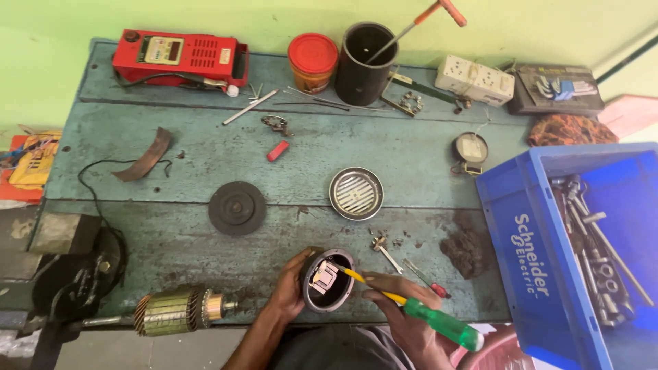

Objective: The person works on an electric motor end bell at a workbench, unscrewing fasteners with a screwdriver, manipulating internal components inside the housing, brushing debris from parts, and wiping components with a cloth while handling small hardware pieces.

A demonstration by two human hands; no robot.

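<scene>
Left hand wraps the rim of a round grey motor end housing, open side up, held at the near edge of the blue-green wooden bench. Grip closed round the housing; thumb side visible, fingers behind it hidden. Inside the housing: a pale square part, detail too small to make out.

Right hand clenched on a green-handled screwdriver with a yellow shaft. The tip reaches into the housing; the exact contact point is hidden by the rim. The handle end runs toward the lower frame edge.

Both forearms cut off at the bottom edge.

Around them: copper-wound armature lying at the bench's near left edge, its shaft end to the left lost in dark clutter. Flat dark disc and a round metal grille cap farther back, well apart. Small screws and a spanner just beyond the housing; a small red-handled screwdriver beside them. Dark greasy rag to the right.

Blue plastic crate at right holds spanners, partly cut off by the frame. Red meter, orange-lidded tub and black cylinder along the far edge.
</scene>
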